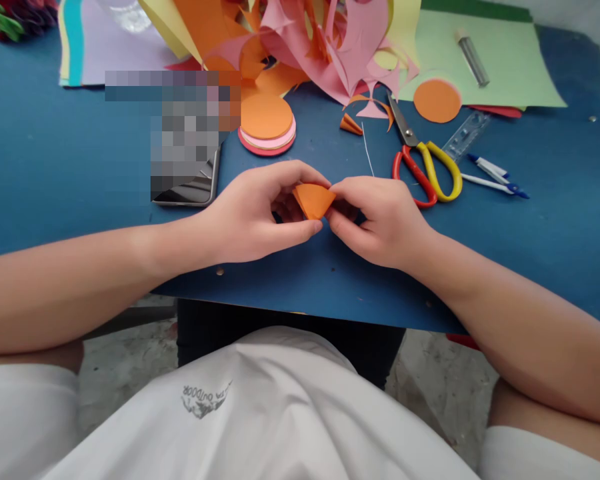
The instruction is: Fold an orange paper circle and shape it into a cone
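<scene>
Between my two hands is a folded orange paper wedge (314, 200), its point toward me and its curved edge away. My left hand (265, 210) curls round its left side, with the thumb near the tip. At its right corner my right hand (380, 217) pinches the paper between thumb and fingers. Just beyond lies a stack of paper circles (267, 120), orange on top with pink and red below. A small folded orange piece (351, 125) rests past the wedge, near a white thread (368, 150).
Red and yellow scissors (415, 157) lie to the right, beside pens (495, 180), a clear ruler (467, 137) and an orange circle (437, 101). Paper scraps (325, 40) pile up at the back. A phone (190, 187) lies left on the blue table (290, 283).
</scene>
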A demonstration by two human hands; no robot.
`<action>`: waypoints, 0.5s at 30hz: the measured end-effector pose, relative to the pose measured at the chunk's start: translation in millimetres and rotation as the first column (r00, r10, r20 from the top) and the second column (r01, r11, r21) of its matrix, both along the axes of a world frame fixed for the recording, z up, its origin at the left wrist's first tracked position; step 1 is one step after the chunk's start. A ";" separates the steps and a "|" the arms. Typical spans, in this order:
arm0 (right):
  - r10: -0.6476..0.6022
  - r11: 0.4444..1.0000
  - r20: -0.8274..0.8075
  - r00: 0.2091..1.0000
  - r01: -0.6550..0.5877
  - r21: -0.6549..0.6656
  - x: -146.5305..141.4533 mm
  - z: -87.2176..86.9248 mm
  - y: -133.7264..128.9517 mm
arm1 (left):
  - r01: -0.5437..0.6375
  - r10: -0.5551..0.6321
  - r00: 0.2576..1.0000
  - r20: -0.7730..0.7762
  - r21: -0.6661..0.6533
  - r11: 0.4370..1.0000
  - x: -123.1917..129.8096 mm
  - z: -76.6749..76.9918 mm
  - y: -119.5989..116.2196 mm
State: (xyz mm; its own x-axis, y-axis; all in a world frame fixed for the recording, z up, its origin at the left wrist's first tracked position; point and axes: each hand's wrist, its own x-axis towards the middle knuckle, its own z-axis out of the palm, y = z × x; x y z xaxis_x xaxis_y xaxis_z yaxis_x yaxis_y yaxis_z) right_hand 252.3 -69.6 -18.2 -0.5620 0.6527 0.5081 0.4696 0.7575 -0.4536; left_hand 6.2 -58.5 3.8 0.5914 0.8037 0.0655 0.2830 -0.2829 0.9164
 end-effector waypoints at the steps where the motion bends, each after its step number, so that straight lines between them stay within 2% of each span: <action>1: 0.001 1.000 0.003 1.000 -0.001 -0.001 0.1 0.2 0.0 | 0.001 -0.001 1.000 -0.003 0.001 1.000 0.1 0.6 -0.2; 15: 0.007 1.000 0.012 1.000 -0.007 0.003 -0.5 0.5 -0.1 | -0.006 0.006 0.999 -0.034 0.024 1.000 -0.1 2.3 -1.3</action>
State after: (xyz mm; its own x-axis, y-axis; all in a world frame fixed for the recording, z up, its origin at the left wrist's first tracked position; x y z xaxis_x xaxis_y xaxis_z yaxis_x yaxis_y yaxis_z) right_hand 251.7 -69.7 -17.7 -0.5721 0.6473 0.5037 0.4698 0.7620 -0.4456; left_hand 6.0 -59.9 6.1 0.5888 0.8057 0.0645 0.3158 -0.3028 0.8992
